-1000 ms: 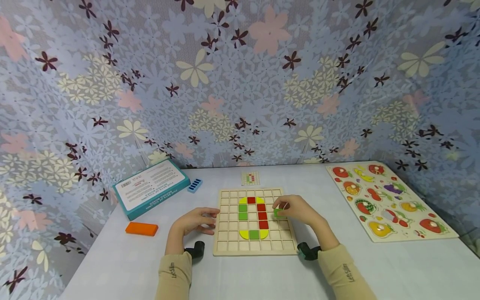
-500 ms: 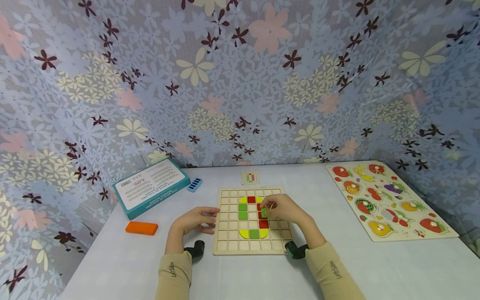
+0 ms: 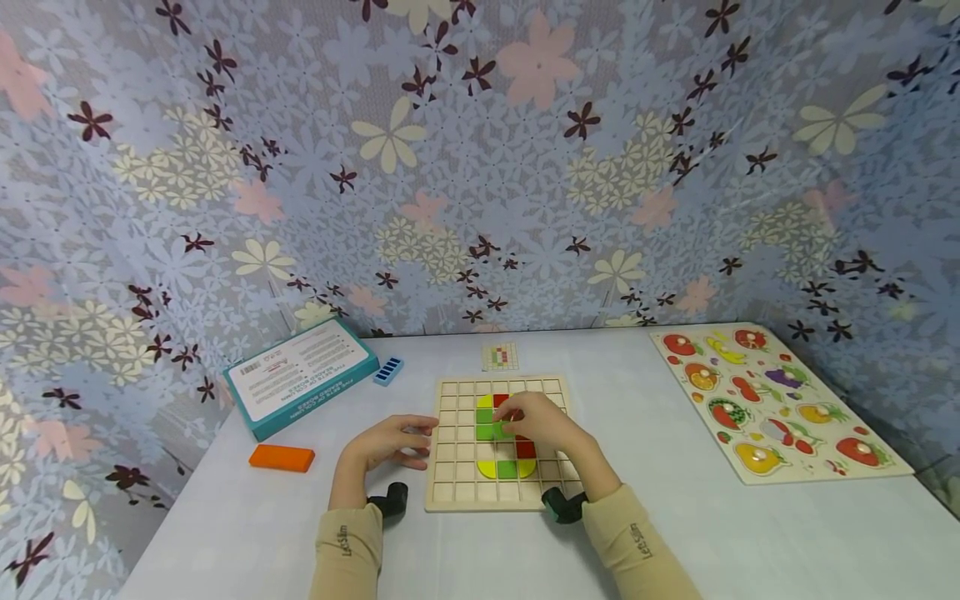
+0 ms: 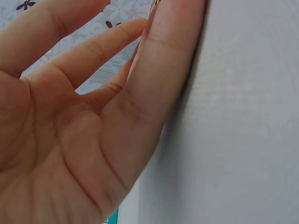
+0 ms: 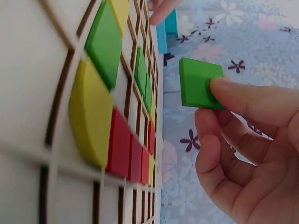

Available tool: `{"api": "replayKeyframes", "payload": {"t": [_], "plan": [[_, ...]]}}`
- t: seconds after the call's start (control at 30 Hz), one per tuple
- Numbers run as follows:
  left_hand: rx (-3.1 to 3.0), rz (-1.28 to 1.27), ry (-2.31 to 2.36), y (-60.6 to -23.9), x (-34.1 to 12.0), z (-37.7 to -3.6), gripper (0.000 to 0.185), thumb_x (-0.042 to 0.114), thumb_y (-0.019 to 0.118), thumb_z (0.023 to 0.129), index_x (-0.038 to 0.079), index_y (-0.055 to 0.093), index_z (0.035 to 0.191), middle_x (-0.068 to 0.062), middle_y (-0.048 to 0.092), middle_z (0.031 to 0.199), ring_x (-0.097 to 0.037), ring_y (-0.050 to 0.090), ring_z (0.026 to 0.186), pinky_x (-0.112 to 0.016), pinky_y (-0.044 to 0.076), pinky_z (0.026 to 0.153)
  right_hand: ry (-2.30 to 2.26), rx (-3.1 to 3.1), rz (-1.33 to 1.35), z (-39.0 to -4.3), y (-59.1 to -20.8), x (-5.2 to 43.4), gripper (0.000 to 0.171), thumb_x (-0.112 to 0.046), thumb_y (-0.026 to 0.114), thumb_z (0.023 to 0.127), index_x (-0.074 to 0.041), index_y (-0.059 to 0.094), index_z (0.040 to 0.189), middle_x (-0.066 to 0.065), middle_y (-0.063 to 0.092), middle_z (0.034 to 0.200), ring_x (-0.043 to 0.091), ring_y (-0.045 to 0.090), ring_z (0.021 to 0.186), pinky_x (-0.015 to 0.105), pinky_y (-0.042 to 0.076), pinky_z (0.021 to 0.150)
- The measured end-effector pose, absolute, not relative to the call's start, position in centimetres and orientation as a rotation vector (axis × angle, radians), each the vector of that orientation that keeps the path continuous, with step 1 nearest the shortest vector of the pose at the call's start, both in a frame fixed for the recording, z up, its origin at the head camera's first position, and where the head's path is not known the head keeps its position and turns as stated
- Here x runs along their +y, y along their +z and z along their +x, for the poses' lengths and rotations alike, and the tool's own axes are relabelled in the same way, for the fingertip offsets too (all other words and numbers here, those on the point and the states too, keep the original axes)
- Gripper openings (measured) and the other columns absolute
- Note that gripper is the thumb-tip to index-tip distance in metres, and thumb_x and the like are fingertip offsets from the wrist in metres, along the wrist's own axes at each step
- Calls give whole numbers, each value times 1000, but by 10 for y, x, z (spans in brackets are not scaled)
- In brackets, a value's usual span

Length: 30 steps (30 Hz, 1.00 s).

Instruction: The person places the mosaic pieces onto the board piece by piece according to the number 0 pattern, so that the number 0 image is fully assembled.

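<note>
My right hand (image 3: 546,421) pinches a green square tile (image 5: 198,81) between thumb and fingers, held over the middle of the wooden grid board (image 3: 457,493). In the right wrist view the tile is apart from the board. Red square tiles (image 5: 119,142), green square tiles (image 5: 103,44) and yellow rounded corner tiles (image 5: 88,116) sit in the grid as a ring, partly hidden by the right hand in the head view. My left hand (image 3: 385,440) rests at the board's left edge, fingers loosely bent, with nothing in its palm (image 4: 60,140).
A small pattern card (image 3: 499,357) lies behind the board. At the left are a teal box (image 3: 315,398), a small blue slotted piece (image 3: 388,371) and an orange block (image 3: 281,457). A fruit knob puzzle (image 3: 797,473) lies at the right, with a patterned cloth behind.
My right hand has moved left with the green tile, from the board's right side across the red column to its middle. The left hand has stayed in place.
</note>
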<state>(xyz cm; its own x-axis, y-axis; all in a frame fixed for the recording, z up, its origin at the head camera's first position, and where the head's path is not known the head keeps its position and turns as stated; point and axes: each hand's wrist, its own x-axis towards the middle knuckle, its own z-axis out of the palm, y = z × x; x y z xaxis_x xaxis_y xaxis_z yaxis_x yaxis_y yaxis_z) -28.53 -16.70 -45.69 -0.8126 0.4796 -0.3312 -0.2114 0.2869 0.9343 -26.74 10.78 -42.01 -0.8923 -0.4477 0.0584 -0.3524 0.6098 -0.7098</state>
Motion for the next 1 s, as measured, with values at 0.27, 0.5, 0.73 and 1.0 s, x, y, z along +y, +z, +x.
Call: {"api": "replayKeyframes", "payload": {"t": [0.27, 0.5, 0.73, 1.0], "plan": [[1987, 218, 1581, -459, -168, -284, 50, 8, 58, 87, -3, 44, 133, -18, 45, 122, -22, 54, 91, -37, 56, 78, -1138, 2679, -658, -262, -421, 89, 16, -1, 62, 84, -8, 70, 95, 4, 66, 95, 16, 56, 81, 29, 51, 70], [1988, 207, 1582, -460, -168, -285, 49, 7, 58, 87, -3, 45, 133, -19, 45, 122, -21, 56, 89, -37, 56, 77, -1120, 2685, -694, -262, -431, 85, 15, 3, 65, 80, -8, 68, 90, 2, 63, 84, 14, 57, 78, 28, 51, 69], [1991, 216, 1577, -458, -166, -285, 50, 7, 58, 87, -3, 44, 134, -20, 43, 123, -20, 57, 88, -37, 56, 77, -1163, 2662, -703, -263, -434, 87, 9, 2, 65, 79, -6, 66, 82, -1, 62, 78, 13, 56, 73, 27, 50, 64], [2001, 228, 1573, -457, -166, -285, 50, 7, 57, 87, -4, 43, 134, -20, 44, 121, -20, 57, 86, -37, 57, 76, -1088, 2664, -711, -263, -436, 88, 11, 2, 64, 80, -6, 69, 85, 1, 64, 82, 14, 57, 75, 26, 50, 64]]}}
